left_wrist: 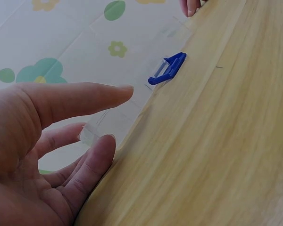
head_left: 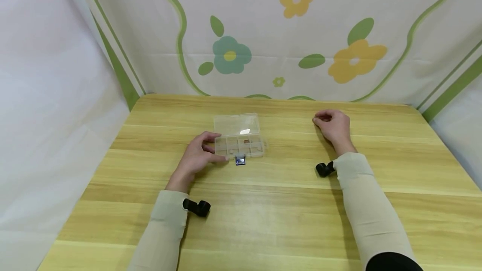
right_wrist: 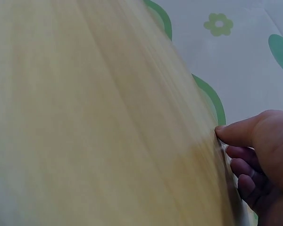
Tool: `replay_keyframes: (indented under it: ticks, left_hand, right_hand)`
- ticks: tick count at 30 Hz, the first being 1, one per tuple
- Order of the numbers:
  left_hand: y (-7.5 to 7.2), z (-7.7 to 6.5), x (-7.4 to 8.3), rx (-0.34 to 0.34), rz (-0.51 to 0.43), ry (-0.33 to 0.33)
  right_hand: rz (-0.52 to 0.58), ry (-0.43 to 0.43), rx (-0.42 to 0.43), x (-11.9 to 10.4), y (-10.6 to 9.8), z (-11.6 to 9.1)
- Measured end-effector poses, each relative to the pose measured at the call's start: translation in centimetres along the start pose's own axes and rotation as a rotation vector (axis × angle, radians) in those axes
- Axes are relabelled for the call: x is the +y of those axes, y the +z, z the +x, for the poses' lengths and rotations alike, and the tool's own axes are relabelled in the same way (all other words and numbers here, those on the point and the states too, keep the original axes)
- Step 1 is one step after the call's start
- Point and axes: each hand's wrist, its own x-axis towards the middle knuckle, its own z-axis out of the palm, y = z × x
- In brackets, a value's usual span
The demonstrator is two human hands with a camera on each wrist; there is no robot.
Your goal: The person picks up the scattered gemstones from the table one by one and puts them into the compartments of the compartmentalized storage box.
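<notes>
A clear plastic compartment box lies on the table with its lid thrown back and a blue latch at its near side. A few tiny pieces, one of them a brown piece, sit in its compartments. My left hand holds the box's left end, thumb at the near corner and a finger at the far one; the left wrist view shows this end between the digits. Well to the right, my right hand has thumb and forefinger brought together low over the table; whether they pinch something small, I cannot tell.
The wood-grain table runs back to a flowered cloth hanging behind its far edge. White cloth hangs at the left side too. Each sleeve carries a black wrist camera.
</notes>
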Motion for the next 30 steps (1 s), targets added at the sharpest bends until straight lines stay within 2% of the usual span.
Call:
replay_keyframes:
  ticks: [11, 25, 30]
  left_hand:
    - [0.0, -0.1, 0.2, -0.003, -0.002, -0.008]
    - [0.2, 0.1, 0.0, -0.008, -0.002, -0.009]
    - [0.1, 0.1, 0.1, -0.009, -0.011, -0.012]
  right_hand:
    - [0.040, 0.025, -0.039, -0.2, 0.2, -0.2]
    - [0.097, -0.039, -0.309, -2.3, 0.4, -0.9]
    - [0.086, -0.052, -0.357, -3.1, 0.8, -1.2]
